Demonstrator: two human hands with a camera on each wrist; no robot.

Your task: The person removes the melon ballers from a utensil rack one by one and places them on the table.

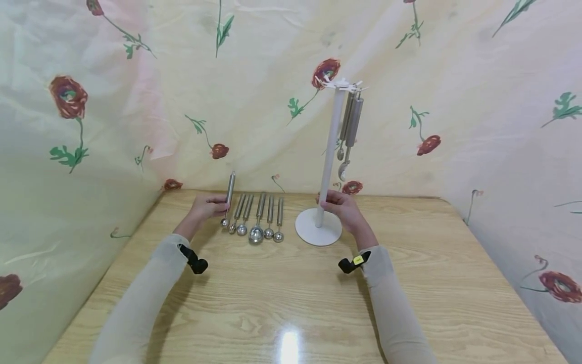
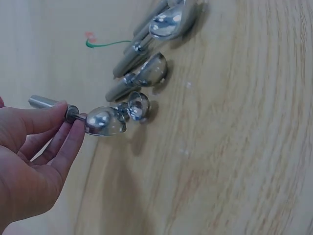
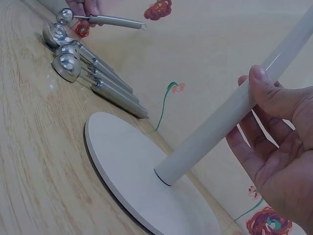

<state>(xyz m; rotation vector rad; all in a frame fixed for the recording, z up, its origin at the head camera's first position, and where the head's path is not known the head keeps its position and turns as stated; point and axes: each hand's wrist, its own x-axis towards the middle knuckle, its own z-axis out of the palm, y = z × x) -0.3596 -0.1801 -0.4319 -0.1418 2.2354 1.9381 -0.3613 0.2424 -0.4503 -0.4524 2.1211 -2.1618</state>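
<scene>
Currently a metal scoop (image 1: 231,188) sits left of centre in the head view, pinched in the left hand (image 1: 206,207), its long axis slanting up and slightly right, handle up, bowl down; five other scoops (image 1: 260,207) lie just right of it on the wood-grain table (image 1: 273,288); right of centre the right hand (image 1: 344,207) grips a white stand (image 1: 331,144), two utensils (image 1: 354,122) hanging from its top; flowered cloth (image 1: 254,101) hangs behind

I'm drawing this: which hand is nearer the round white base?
Right. The right hand grips the pole above the base; the left hand is farther, beyond the scoop row.
</scene>
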